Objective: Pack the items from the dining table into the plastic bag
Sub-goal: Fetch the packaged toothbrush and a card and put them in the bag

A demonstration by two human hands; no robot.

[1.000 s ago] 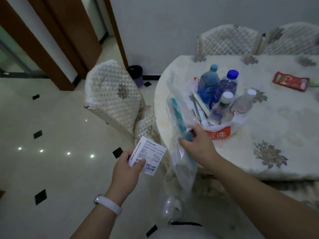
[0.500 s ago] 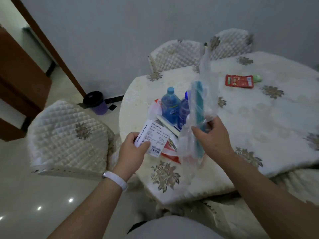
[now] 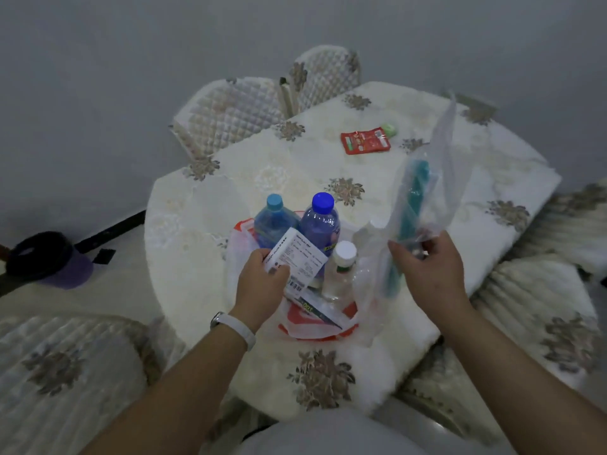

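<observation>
A white and red plastic bag [image 3: 305, 326] stands open on the dining table [image 3: 230, 178], holding a light-blue-capped bottle [image 3: 272, 218], a dark-blue-capped bottle [image 3: 322, 218], a white-capped bottle [image 3: 341, 267] and a flat packet [image 3: 320, 311]. My left hand [image 3: 259, 284] grips a small white box [image 3: 295, 257] just above the bag's mouth. My right hand [image 3: 427, 267] holds a clear plastic packet [image 3: 437, 178] with a teal stick-shaped item [image 3: 414, 198] inside, raised to the right of the bag. A red pouch [image 3: 364, 141] with a green cap lies far back on the table.
Quilted white chairs stand behind the table [image 3: 230, 110], at the near left [image 3: 65, 366] and at the right [image 3: 538, 303]. A dark bin [image 3: 49, 257] sits on the floor by the grey wall at the left.
The view has swung onto the table. My left hand has carried the white box over the bag's mouth. My right hand has lifted the clear packet up and to the right.
</observation>
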